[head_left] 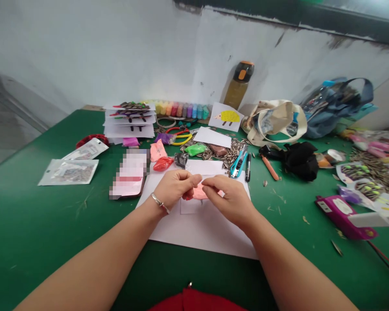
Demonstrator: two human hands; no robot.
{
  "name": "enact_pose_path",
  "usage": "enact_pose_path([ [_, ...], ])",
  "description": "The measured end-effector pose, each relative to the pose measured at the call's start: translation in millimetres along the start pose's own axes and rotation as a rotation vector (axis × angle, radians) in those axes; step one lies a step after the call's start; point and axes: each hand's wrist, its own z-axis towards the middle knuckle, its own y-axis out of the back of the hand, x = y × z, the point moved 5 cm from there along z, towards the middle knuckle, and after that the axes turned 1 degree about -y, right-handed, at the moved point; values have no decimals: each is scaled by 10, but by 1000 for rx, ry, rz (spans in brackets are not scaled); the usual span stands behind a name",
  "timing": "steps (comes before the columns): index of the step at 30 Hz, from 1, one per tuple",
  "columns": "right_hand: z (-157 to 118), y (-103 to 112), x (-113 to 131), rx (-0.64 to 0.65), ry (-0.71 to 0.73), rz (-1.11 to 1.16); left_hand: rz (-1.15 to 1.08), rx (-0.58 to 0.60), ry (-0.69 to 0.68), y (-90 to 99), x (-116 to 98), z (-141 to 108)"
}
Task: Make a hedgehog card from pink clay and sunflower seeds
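My left hand (178,188), with a silver bracelet at the wrist, is closed in a pinch above the white paper. What its fingertips hold, if anything, is too small to make out. Facing it, my right hand (228,196) has its thumb and fingers curled together, their tips close to the left hand's, and any small thing in them cannot be seen. Between and behind the hands shows a flat piece of pink clay (200,192), partly covered by them. It lies over a small white card (188,207) on a larger white sheet (201,233).
Beyond the hands lie clay packets in red (163,163) and green (195,149), sunflower seeds, a blue utility knife (238,162) and a black marker (248,167). A phone (129,172) is at left. At right are a purple glue gun (343,217) and a black cloth item (301,160).
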Motion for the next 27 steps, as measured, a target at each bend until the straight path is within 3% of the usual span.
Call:
enact_pose_path([
  [12,-5,-136,22,36,-165,292,76,7,-7,-78,40,-26],
  [17,-3,-142,23,-20,-197,254,67,25,-24,-165,35,-64],
  [22,-7,-87,54,-105,-105,172,-17,77,-10,-245,59,-92],
  [27,-16,-13,-38,-182,-133,188,-19,85,28,-202,59,-79],
])
